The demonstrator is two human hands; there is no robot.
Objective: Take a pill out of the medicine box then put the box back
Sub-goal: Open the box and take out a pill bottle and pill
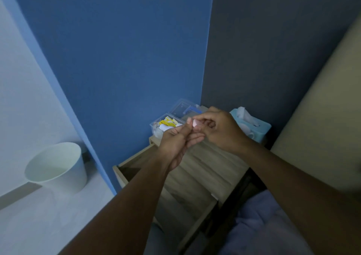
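Note:
A clear plastic medicine box (156,127) stands at the back of the wooden nightstand (195,168), its lid (180,108) swung open toward the wall. Yellow packets and white items lie inside it. Both hands meet just in front of the box. My right hand (220,129) pinches a small pale pink item (195,122), probably a pill or its wrapper, between thumb and fingers. My left hand (175,143) sits under it, palm turned up, fingertips touching the same item. The hands hide the near right part of the box.
A blue tissue box (252,126) stands at the nightstand's back right. The top drawer (125,168) is pulled open toward me. A white bin (58,168) sits on the floor to the left. Blue walls close the corner behind; a bed edge (322,118) lies to the right.

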